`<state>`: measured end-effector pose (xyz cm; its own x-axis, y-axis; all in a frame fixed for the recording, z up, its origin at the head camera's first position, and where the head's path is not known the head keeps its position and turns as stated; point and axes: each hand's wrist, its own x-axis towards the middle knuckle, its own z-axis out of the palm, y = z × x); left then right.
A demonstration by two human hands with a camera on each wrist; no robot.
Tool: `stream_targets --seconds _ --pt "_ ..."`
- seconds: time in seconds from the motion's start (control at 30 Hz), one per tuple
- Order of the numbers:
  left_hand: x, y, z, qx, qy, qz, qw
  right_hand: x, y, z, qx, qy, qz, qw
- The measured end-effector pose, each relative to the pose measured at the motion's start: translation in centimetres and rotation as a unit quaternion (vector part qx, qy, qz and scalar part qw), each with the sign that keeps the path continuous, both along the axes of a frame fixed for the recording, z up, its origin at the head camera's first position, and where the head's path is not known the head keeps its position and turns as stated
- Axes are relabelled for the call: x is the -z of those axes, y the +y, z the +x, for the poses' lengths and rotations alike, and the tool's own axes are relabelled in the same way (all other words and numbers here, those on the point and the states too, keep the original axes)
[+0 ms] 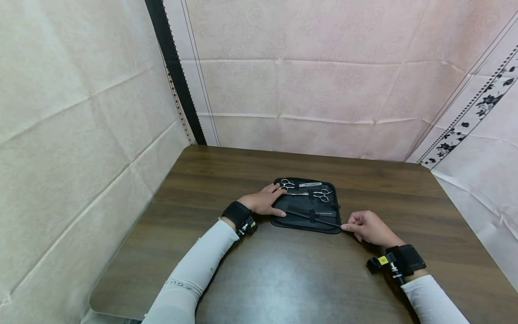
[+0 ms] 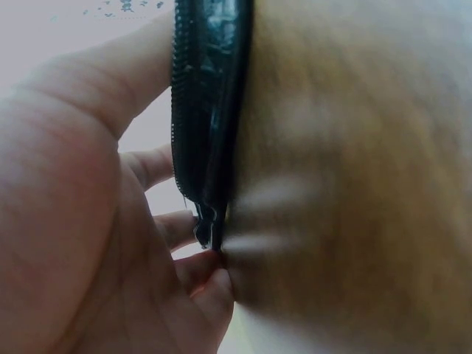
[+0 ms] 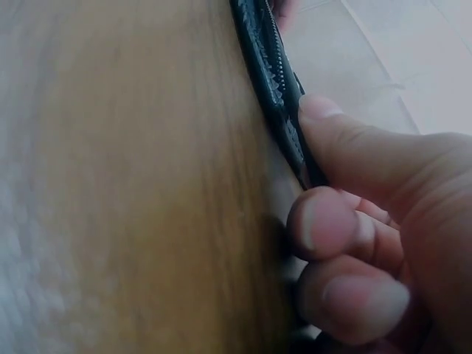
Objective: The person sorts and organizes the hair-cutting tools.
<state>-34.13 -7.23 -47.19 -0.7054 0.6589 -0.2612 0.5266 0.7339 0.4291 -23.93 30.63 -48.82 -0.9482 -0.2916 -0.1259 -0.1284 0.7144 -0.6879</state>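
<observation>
A black zippered case (image 1: 299, 224) lies spread flat on the table, with scissors (image 1: 322, 196) and other slim silver tools in its loops. My left hand (image 1: 265, 201) rests on the case's left edge, thumb and fingers spread. The left wrist view shows this hand (image 2: 96, 192) against the zipper edge (image 2: 206, 110). A thin dark rod (image 1: 301, 215) lies slantwise across the lower part of the case. At its right end my right hand (image 1: 368, 227) pinches the tip between thumb and finger, right at the case's corner. The right wrist view shows thumb and fingertips (image 3: 324, 221) around a black end.
A brown wood-grain table (image 1: 226, 175) carries the case near its far side. Pale patterned cloth (image 1: 315, 90) hangs behind and at both sides. Dark camera bands (image 1: 404, 261) sit on both wrists.
</observation>
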Motion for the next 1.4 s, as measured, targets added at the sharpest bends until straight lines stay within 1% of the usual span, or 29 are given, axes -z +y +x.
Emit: stream_targets --seconds 0.23,0.63,0.87,1.03,1.2,1.3,1.4 --pt "0.2 0.0 -0.1 0.000 -0.001 0.000 1.0000 0.1 -0.2 -0.1 -0.014 0.007 0.007 0.9999" --pt "0.3 0.0 -0.3 -0.002 -0.001 -0.005 1.0000 0.0 -0.5 -0.1 -0.011 0.003 0.005 0.9999" --pt "0.1 0.0 -0.3 -0.003 -0.006 -0.004 1.0000 0.0 -0.8 -0.2 -0.012 0.002 0.007 0.9999" --pt "-0.1 0.0 -0.2 -0.005 -0.002 -0.008 1.0000 -0.1 -0.8 -0.3 -0.015 0.003 0.006 0.9999" --pt "-0.2 0.1 -0.1 0.001 -0.006 -0.004 1.0000 -0.3 -0.2 -0.2 -0.043 0.002 0.005 0.9991" --pt "-0.2 0.1 -0.1 0.003 -0.012 0.001 0.9999 -0.4 0.7 -0.2 -0.067 -0.015 0.001 0.9977" --pt "-0.1 0.0 -0.1 0.003 -0.012 0.002 0.9999 -0.6 1.5 -0.1 -0.087 -0.045 -0.015 0.9951"
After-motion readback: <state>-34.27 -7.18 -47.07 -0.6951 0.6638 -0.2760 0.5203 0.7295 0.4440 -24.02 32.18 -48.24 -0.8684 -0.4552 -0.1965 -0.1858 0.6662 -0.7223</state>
